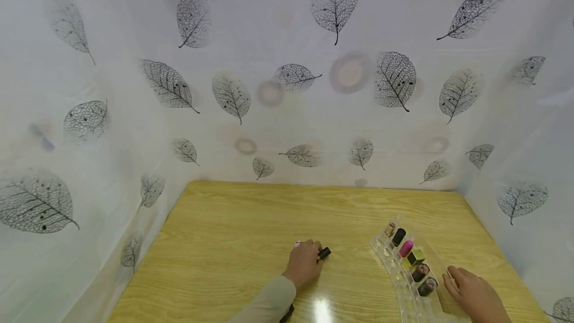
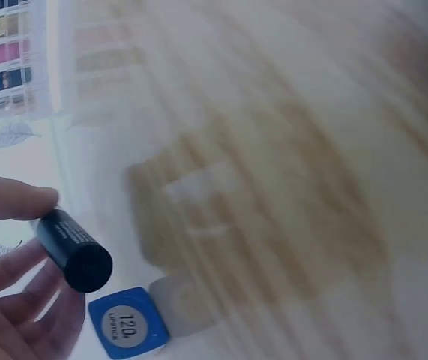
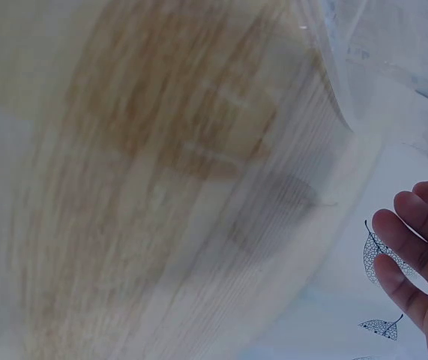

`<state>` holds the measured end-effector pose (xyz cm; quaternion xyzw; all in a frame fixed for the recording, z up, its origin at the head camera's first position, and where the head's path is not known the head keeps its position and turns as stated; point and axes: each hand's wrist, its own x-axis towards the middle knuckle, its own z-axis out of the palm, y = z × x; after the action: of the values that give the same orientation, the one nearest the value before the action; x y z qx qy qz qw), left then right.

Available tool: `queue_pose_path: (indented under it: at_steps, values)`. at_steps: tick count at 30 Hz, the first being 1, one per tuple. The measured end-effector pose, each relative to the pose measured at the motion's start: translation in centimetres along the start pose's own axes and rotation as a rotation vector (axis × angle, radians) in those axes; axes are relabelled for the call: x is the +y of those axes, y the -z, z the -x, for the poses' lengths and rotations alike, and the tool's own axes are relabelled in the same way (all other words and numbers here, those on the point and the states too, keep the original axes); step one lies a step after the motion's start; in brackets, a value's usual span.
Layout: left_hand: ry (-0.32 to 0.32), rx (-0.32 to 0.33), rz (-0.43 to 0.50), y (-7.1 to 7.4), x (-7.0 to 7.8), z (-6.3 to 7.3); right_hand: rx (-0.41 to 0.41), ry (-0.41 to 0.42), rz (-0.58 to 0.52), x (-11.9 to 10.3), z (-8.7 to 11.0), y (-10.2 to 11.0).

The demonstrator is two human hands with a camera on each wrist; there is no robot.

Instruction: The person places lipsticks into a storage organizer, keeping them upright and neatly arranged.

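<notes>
My left hand (image 1: 305,264) is over the middle of the table and pinches a black lipstick tube (image 1: 324,252) between thumb and fingers. In the left wrist view the same tube (image 2: 75,251) points its round end toward the camera. Just below it shows a blue square-ended lipstick (image 2: 130,324) with a round label reading "120" and "LIPSTICK"; whether the fingers touch it I cannot tell. Beside the right side of a clear lipstick organizer (image 1: 394,275), my right hand (image 1: 476,293) holds nothing. Its fingers (image 3: 412,236) are relaxed and spread slightly.
Several lipsticks stand in the organizer's right-hand row, among them a pink one (image 1: 406,248), a black one (image 1: 398,237) and a yellow-and-black one (image 1: 415,257). The wood-patterned table (image 1: 224,233) is enclosed by white leaf-printed sheeting (image 1: 287,118) at the back and sides.
</notes>
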<state>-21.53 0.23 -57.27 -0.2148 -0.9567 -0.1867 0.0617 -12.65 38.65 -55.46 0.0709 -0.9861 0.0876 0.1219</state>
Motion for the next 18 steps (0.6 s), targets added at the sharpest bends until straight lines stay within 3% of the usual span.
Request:
queue_pose_path:
  at_steps: [10,14,18]
  values:
    - [0.066,0.138,0.394,1.1,0.5,-0.6,-0.059,-0.009,-0.019,0.2,-0.3,0.3]
    - [0.06,0.205,0.536,1.2,0.4,-0.9,-0.036,0.001,-0.019,0.2,-0.4,0.2]
    - [0.039,0.226,0.674,1.1,0.1,-1.1,-0.019,0.012,-0.018,0.4,-0.6,0.1]
